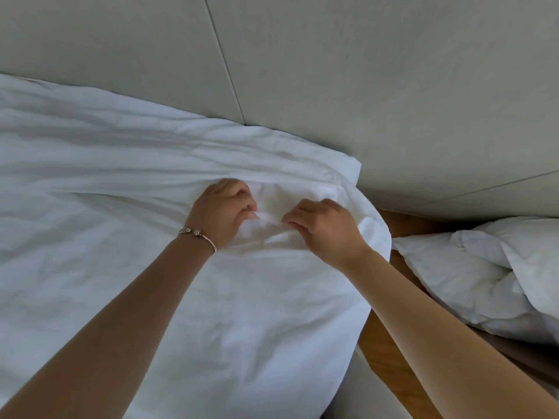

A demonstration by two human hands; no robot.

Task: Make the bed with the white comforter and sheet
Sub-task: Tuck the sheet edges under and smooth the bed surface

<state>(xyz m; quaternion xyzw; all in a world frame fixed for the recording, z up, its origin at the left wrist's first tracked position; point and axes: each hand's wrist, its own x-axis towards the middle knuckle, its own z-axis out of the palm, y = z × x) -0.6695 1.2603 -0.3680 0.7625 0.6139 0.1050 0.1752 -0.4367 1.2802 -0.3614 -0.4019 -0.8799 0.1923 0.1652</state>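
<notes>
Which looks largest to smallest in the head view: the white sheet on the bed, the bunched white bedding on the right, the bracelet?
1. White sheet
2. Bunched white bedding
3. Bracelet on the left wrist

The bedding is cut off by the frame, but the order holds.

Nothing here can be read: no words, labels, brand marks or numbers show anywhere.
</notes>
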